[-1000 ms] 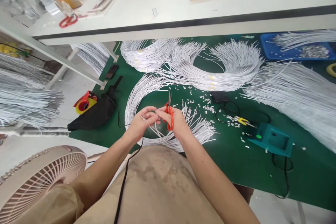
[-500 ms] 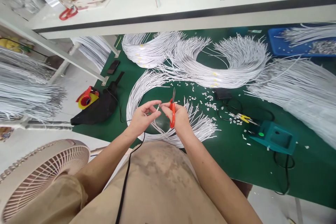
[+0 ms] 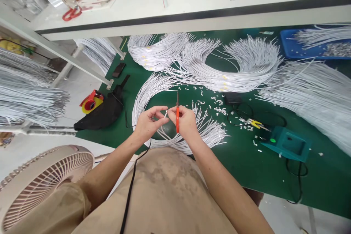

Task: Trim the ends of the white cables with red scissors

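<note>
Standing by the bench, I see the person's left hand (image 3: 148, 122) and right hand (image 3: 186, 120) meet fingertip to fingertip just above the flat green mat (image 3: 246, 168). Between them sits the short stiff end of a thin white wire (image 3: 166, 114), pinched by the left thumb and forefinger, with the right fingertips touching it from the other side. The right hand is also closed round the orange plastic handle of a pair of scissors (image 3: 177, 115), whose slim metal blades lie together and point away from the body. Directly beneath the hands a thick bundle of smooth white wires (image 3: 145, 91) curves in a loose arc on the mat, its cut ends fanning out like a brush. Tiny white snippets (image 3: 216, 102) are scattered beyond it. To the right rest a yellow-handled cutter (image 3: 253, 123) and a boxy teal device (image 3: 286, 143) with a black cord. At the left edge lie a red and yellow tape dispenser (image 3: 90, 102) and, nearer the person, a round beige fan (image 3: 46, 179) with a ribbed grille
</note>
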The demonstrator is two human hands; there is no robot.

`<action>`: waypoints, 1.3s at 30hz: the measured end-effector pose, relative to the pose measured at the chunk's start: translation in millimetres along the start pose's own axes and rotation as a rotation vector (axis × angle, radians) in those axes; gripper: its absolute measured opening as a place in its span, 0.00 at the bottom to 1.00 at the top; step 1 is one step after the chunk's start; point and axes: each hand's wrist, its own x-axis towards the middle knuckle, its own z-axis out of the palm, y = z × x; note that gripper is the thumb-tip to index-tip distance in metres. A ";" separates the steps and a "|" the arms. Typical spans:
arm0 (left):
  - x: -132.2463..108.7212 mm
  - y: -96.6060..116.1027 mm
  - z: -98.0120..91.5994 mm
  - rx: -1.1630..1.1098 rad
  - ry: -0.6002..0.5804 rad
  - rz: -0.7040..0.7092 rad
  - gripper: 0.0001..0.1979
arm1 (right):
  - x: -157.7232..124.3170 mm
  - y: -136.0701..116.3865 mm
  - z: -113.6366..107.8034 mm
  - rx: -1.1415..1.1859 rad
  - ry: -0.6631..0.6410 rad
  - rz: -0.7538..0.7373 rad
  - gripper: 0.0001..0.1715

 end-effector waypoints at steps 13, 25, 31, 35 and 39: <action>4.7 -0.8 -4.7 -0.219 -0.058 -0.105 0.21 | -5.0 17.5 -26.9 -0.809 -0.158 -0.328 0.09; 4.7 -1.4 -6.4 -0.264 -0.095 -0.148 0.23 | -3.3 18.4 -28.9 -0.919 -0.103 -0.346 0.17; 3.2 1.0 -6.0 -0.256 -0.104 -0.159 0.13 | 0.6 3.6 -20.7 -0.110 -0.081 -0.029 0.15; 0.9 3.0 -4.0 -0.242 -0.153 -0.144 0.12 | 2.3 -8.1 -13.0 0.187 -0.181 0.039 0.14; -0.4 1.9 -0.3 -0.334 -0.126 -0.171 0.15 | 1.0 -7.1 -4.3 0.106 -0.065 -0.012 0.09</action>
